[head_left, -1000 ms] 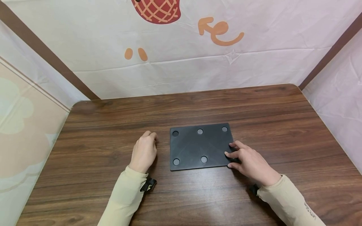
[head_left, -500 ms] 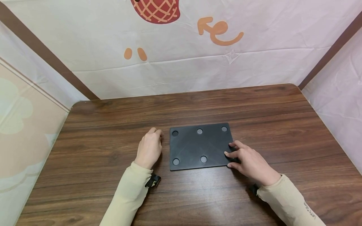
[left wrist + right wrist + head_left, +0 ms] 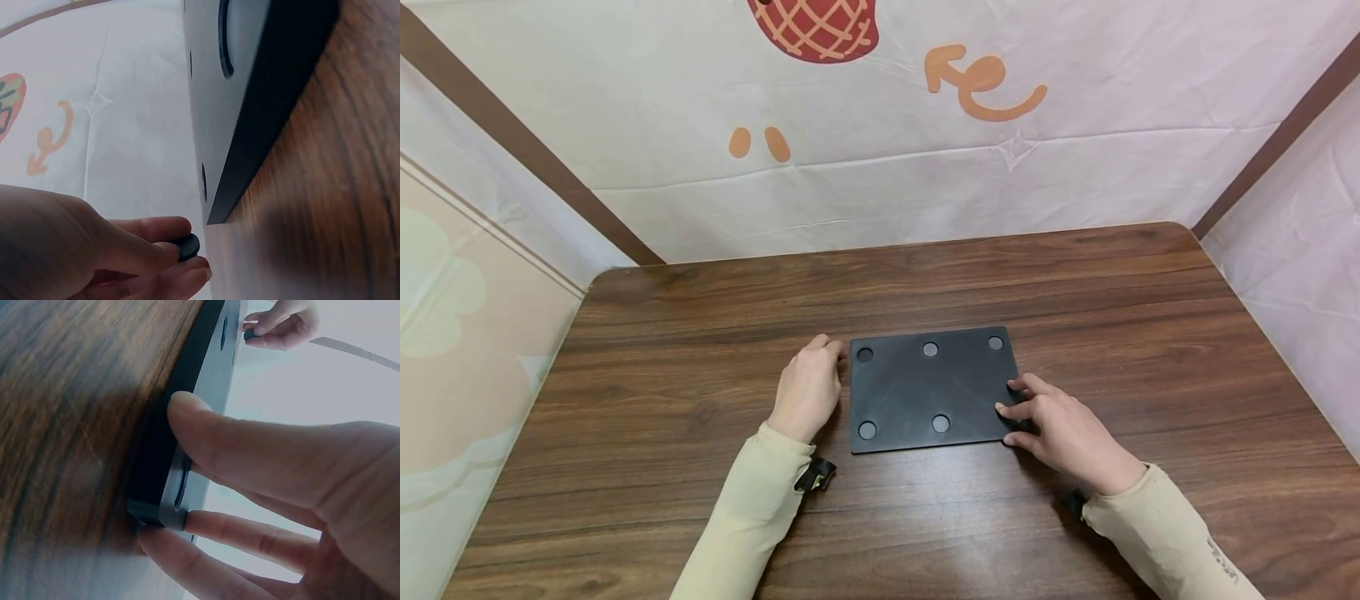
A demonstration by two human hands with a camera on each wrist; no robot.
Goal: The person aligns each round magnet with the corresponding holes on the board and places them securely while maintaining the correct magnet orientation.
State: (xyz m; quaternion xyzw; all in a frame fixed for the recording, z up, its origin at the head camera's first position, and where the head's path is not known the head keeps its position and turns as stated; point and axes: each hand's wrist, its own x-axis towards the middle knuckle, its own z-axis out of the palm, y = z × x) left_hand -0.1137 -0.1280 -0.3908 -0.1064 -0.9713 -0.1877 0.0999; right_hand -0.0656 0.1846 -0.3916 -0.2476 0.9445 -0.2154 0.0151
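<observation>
A flat black rectangular board (image 3: 910, 387) lies on the table, with round recesses along its long sides. Most visible recesses show grey inside; the far left recess (image 3: 865, 355) is dark. At the board's left edge, my left hand (image 3: 807, 387) pinches a small black round disc (image 3: 189, 247) between thumb and fingers; the head view hides this disc. My right hand (image 3: 1067, 433) grips the near right corner of the board, thumb on the near side (image 3: 150, 462) and fingers on its top and right edge. That hand covers the corner in the head view.
The wooden table (image 3: 700, 333) has its far edge close to a white printed curtain (image 3: 880, 192). Black wrist straps (image 3: 815, 475) show at both sleeves.
My left hand has moved rightward and slightly away from me, closing the gap to the board's left edge. The right hand and the board have stayed in place.
</observation>
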